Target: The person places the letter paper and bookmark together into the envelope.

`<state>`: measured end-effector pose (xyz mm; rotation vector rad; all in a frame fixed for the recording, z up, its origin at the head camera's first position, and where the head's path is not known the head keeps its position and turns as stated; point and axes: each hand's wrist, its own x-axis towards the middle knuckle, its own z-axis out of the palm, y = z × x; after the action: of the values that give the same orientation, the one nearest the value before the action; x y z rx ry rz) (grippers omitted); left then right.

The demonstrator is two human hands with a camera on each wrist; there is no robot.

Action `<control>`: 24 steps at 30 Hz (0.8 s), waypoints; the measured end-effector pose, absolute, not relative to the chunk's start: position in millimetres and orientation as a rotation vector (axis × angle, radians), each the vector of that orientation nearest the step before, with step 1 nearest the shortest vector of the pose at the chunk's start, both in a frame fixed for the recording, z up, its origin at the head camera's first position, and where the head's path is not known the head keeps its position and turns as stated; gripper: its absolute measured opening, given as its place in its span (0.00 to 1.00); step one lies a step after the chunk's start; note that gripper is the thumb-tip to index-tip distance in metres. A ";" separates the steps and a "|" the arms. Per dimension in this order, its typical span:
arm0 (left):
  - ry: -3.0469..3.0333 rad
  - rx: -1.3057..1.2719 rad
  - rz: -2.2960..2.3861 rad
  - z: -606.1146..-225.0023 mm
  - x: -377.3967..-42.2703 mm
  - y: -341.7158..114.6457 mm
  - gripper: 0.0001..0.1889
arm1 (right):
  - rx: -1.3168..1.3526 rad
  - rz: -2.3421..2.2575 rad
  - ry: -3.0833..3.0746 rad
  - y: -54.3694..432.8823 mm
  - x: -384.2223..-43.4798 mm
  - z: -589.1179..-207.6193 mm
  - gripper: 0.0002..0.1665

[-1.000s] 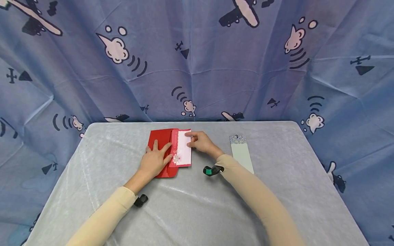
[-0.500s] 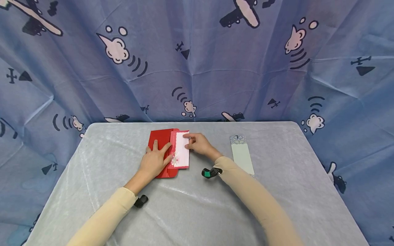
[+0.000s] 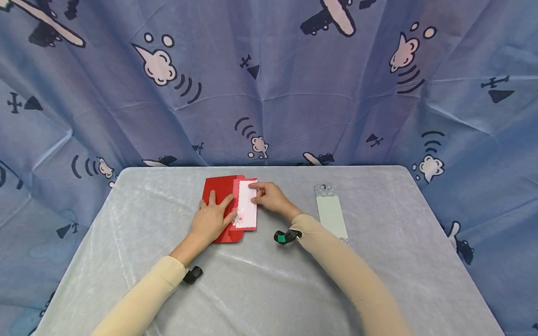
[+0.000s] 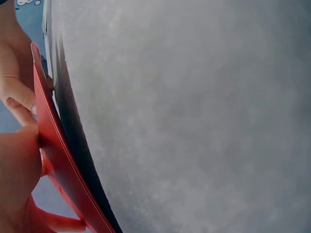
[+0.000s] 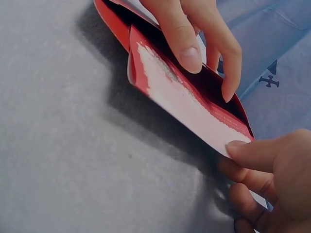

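Note:
A red envelope [image 3: 216, 186] lies on the table, its open side facing right in the head view. My left hand [image 3: 210, 220] rests on it with fingers spread; in the right wrist view, fingertips of that hand hold back the edge of the mouth, showing a dark inside. A pink-and-white card [image 3: 247, 205] with a floral corner sits partly in that mouth. With thumb and fingers, my right hand [image 3: 274, 197] pinches the card's outer right edge. Seen from the left wrist, the envelope [image 4: 63, 155] stands slightly off the tabletop. The card's inserted part is hidden.
A pale green bookmark-like strip [image 3: 332, 214] with a patterned top lies to the right, beside my right forearm. A grey cloth covers the table [image 3: 269, 289]. Behind its far edge hangs a blue printed curtain [image 3: 269, 84].
My right hand has moved slightly left with the card, and a little less of the card shows outside the envelope. My left hand has stayed in place.

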<state>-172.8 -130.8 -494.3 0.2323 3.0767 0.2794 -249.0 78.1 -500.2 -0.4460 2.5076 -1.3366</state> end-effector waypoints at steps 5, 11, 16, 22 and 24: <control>3.074 0.233 0.288 -494.6 -172.7 -131.2 0.37 | -0.451 -1.337 2.517 78.2 -248.2 -500.9 0.28; 3.078 0.237 0.282 -495.5 -172.8 -131.7 0.36 | -0.473 -1.342 2.527 79.4 -247.7 -504.0 0.28; 3.077 0.236 0.277 -495.0 -172.9 -131.0 0.37 | -0.475 -1.381 2.519 80.3 -247.1 -506.5 0.27; 3.069 0.235 0.291 -494.1 -172.8 -130.6 0.36 | -0.482 -1.441 2.484 82.5 -247.0 -509.6 0.29; 3.070 0.236 0.293 -493.7 -172.6 -130.7 0.36 | -0.488 -1.460 2.465 84.1 -246.9 -509.5 0.31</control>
<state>-172.6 -130.7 -493.7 0.2363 3.0697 0.2928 -246.9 84.1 -509.5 -0.4876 2.4654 -1.4601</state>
